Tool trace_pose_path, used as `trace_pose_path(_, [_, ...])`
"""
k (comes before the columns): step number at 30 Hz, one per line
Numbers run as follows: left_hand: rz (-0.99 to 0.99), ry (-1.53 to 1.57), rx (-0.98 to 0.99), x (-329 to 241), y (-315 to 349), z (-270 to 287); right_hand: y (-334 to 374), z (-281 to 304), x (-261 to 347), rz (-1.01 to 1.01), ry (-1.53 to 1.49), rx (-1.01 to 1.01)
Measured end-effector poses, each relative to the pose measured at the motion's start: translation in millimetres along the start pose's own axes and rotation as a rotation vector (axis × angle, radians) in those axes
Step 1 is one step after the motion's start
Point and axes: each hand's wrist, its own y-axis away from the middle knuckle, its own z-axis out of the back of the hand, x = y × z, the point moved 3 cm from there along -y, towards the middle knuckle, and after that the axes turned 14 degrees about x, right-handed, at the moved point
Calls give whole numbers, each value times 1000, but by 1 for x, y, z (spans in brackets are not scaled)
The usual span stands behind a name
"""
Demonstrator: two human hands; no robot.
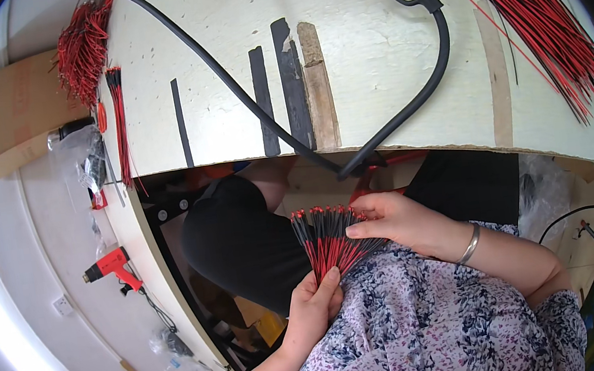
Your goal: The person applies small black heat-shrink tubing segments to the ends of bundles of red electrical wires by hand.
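A fanned bundle of red-and-black wires [330,239] is being held down in the lap, below the edge of the pale workbench [371,63]. The bundle is pinched at its lower end by the left hand [313,307], thumb closed up against the stems, while the right hand [399,221] is curled over the side of the fan with fingertips laid on the tips, so both hands are closed on the same bunch. As for progress, it looks like a lot is left: a big loose sheaf of wires [537,11] is lying at the bench's right, and another tangled pile [80,49] sits at the far left with a thin tied bunch [119,119] beside it, which can probably be counted as done. A thick black cable [353,155] is looped across the bench, and a red heat gun [109,266] is lying on the floor at the left.
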Motion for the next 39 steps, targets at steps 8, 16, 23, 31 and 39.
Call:
trace_pose_path(8, [40, -53, 11, 0, -2, -2, -7, -1, 2, 7, -36, 6])
trace_pose_path(16, [38, -25, 33, 0, -3, -1, -5, 0, -2, 57, -65, -31])
trace_pose_path(23, [38, -5, 51, 3, -3, 1, -5, 4, -3, -20, -127, 16])
trace_pose_path(31, [58, -23, 82, 2, -6, -1, -11, -2, 11, -21, 27, 15])
trace_pose_path(39, [61, -24, 79, 3, -6, -2, -12, 2, 5, -7, 68, 20])
